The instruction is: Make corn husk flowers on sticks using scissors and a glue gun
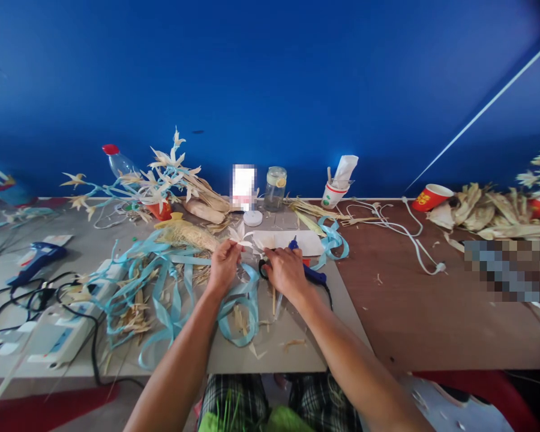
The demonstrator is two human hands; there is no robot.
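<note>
My left hand is closed in a pinch on a small pale husk flower, held just above the table. Loose light-blue ribbon lies in loops under and left of that hand. My right hand is closed beside it, over a black ring-shaped object that I cannot name; what its fingers hold is hidden. A blue glue gun lies just behind and right of the right hand, on the grey board.
A branch of husk flowers, a plastic bottle, a glass jar and paper cups stand at the back. Power strips and black cables lie left, with a second glue gun. White cable and corn husks lie right.
</note>
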